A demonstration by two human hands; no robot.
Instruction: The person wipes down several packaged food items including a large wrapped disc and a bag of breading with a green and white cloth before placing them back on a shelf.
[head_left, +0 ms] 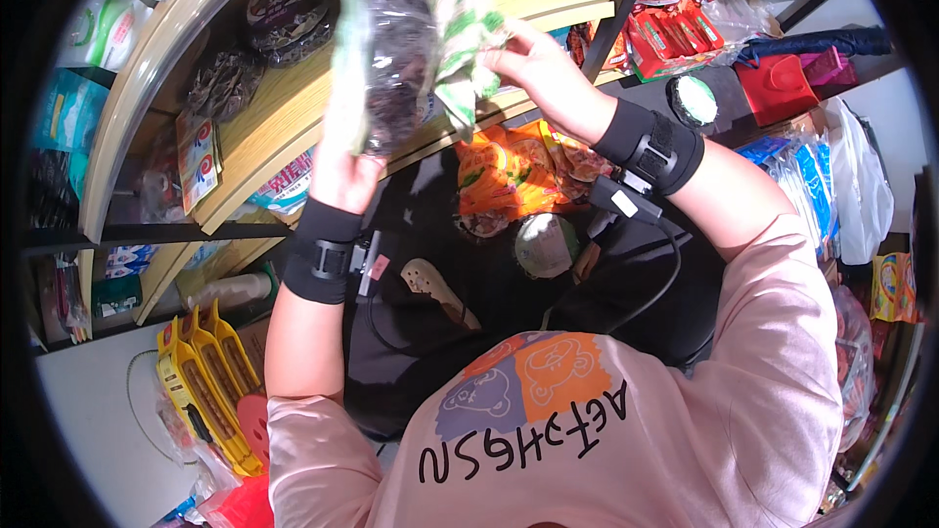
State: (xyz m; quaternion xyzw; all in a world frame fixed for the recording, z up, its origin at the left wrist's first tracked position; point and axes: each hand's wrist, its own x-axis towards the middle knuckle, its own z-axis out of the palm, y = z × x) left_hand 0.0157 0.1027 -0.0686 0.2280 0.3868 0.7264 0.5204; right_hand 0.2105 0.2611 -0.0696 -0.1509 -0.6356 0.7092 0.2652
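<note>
My left hand (347, 152) is closed round a dark package wrapped in clear, shiny plastic (399, 54), raised in front of the wooden shelf. Strong light washes out part of that hand, and its fingers are mostly hidden behind the package. Close beside it, my right hand (523, 59) pinches a green and white cloth (460, 64) that hangs down along the package's right side. Whether the cloth touches the plastic I cannot tell. Each wrist wears a black band with a small device.
Wooden shelving (293, 108) curves across the front, bearing a round dark package (286, 15). Below my hands lie orange packets (509, 171) and a round tub (546, 244). To the right are a red box of sachets (675, 31) and a white plastic bag (859, 181); yellow packages (210, 381) lie left.
</note>
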